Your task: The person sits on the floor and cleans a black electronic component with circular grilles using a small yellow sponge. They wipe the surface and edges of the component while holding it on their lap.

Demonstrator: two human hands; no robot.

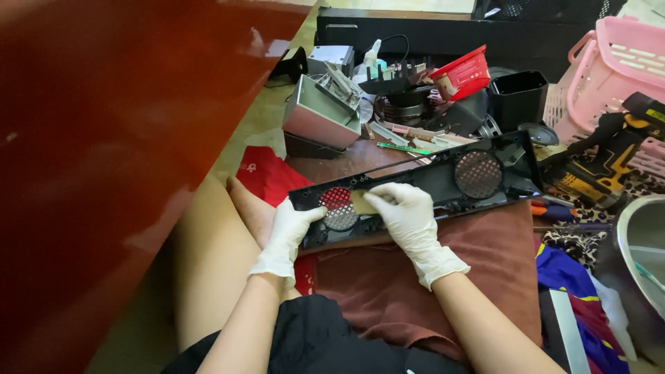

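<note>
Two gloved hands work on a long black panel point(422, 181) that lies across a brown cushion point(429, 270).

The left hand point(291, 228) grips the panel's left end, thumb on top beside the round mesh opening point(338, 208). The right hand point(405, 211) presses a small tan pad point(361, 201), maybe a sponge, flat on the panel just right of that mesh. A second mesh circle point(478, 174) sits well apart toward the right end. Behind lie a metal box point(318, 114) and a pink basket point(609, 69).

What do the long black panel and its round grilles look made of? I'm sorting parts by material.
The long black panel looks like moulded plastic, with a glossy sheen. Its round grilles look like perforated metal mesh, though painted plastic is possible.
</note>
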